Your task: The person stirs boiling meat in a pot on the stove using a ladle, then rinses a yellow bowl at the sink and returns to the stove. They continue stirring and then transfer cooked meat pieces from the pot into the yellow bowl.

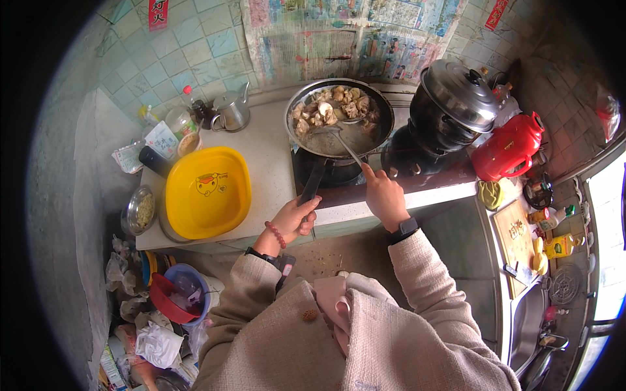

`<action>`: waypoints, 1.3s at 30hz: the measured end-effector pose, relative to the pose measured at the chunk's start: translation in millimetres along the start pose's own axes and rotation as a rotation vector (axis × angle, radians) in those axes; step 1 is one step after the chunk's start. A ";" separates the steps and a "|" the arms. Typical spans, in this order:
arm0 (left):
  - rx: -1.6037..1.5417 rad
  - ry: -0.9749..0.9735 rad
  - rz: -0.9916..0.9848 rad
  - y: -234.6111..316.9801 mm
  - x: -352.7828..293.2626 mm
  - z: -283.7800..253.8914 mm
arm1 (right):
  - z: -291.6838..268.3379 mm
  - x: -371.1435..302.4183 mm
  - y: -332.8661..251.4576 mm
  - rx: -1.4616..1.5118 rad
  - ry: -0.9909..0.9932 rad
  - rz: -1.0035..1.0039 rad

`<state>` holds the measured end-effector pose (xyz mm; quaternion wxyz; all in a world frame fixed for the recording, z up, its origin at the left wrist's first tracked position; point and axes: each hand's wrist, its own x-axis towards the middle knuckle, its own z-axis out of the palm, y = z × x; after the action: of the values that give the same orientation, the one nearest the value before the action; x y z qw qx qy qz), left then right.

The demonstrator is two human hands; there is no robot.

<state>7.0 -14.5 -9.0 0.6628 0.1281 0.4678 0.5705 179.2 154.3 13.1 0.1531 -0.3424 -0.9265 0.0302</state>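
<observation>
A frying pan [295,111] sits on the black stovetop [404,171], tilted toward me a little. Chunks of meat [331,109] fill its far part, and cloudy liquid [349,141] lies in the near part. My left hand [291,220] is closed round the pan's black handle [314,179]. In my right hand [384,199] is the handle of a metal spatula [345,146]. Its blade reaches into the pan, at the near edge of the meat.
Left of the pan, a yellow basin [225,195] and a metal kettle [231,111] stand on the counter. A lidded steamer pot [460,98] and a red thermos [510,148] are at the right. Farther right lie a cutting board [512,225] and a sink [528,319].
</observation>
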 end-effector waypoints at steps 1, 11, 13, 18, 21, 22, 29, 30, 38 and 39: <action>-0.001 -0.001 0.000 -0.1 0.2 0.0 | 0.0 0.0 0.0 0.001 0.000 -0.001; 0.001 0.000 0.000 -0.4 0.2 0.1 | -2.2 0.7 1.0 -0.003 -0.081 -0.015; 0.004 0.008 -0.001 -0.6 0.3 -0.1 | -1.8 0.1 0.1 0.005 -0.037 -0.004; 0.005 0.004 0.005 -0.9 0.6 -0.5 | -2.1 0.0 0.0 0.001 -0.038 -0.003; 0.004 -0.001 0.006 -0.4 0.6 -0.4 | -2.8 1.1 1.2 -0.007 -0.073 -0.017; 0.003 -0.001 0.004 -0.1 0.7 -0.2 | -2.8 1.3 1.5 -0.007 -0.070 -0.018; -0.008 -0.004 -0.006 1.7 0.9 3.1 | -2.5 2.3 3.8 -0.003 -0.045 -0.026; -0.010 -0.005 -0.006 2.0 0.9 3.7 | -2.8 2.4 4.1 -0.008 -0.047 -0.026; -0.019 0.001 -0.019 5.6 3.7 12.3 | -5.1 2.7 3.1 0.010 -0.035 0.025; -0.024 0.006 -0.020 5.5 3.8 13.7 | -5.2 2.7 3.4 0.011 -0.034 0.024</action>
<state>13.6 -4.5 0.3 0.6686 0.1135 0.4641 0.5699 180.9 158.3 18.2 0.1388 -0.3523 -0.9246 0.0429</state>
